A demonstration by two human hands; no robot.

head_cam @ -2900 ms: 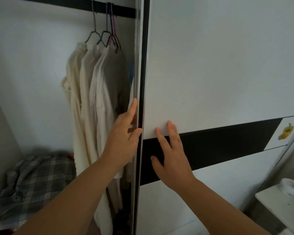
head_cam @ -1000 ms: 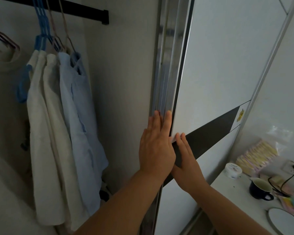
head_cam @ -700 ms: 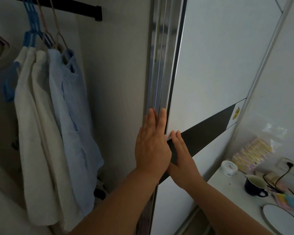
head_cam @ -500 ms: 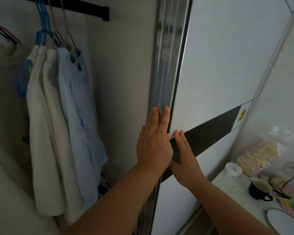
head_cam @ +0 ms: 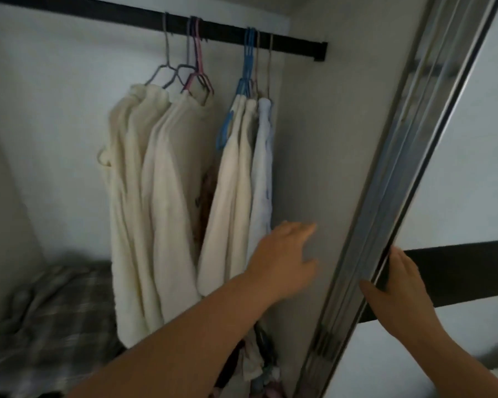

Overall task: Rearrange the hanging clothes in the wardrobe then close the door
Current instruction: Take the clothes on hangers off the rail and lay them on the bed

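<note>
The wardrobe stands open. On a black rail (head_cam: 144, 20) hang two bunches of clothes: cream garments (head_cam: 156, 202) on grey and pink hangers, and to their right cream and pale blue shirts (head_cam: 250, 179) on blue and brown hangers. My left hand (head_cam: 285, 255) is inside the wardrobe with its fingers stretched out, just right of the pale blue shirt's hem and holding nothing. My right hand (head_cam: 397, 282) lies on the sliding door (head_cam: 466, 156), fingers at its metal edge (head_cam: 400, 196) by the black band.
A grey checked cloth (head_cam: 49, 317) lies bundled on the wardrobe's floor at the lower left. More crumpled fabric (head_cam: 256, 366) sits low, under the shirts. The wardrobe's inner side wall (head_cam: 322, 156) stands just right of the shirts.
My left hand has left the door's edge and reached left into the wardrobe, next to the shirts. My right hand stays on the door. The view has swung left, showing both bunches.
</note>
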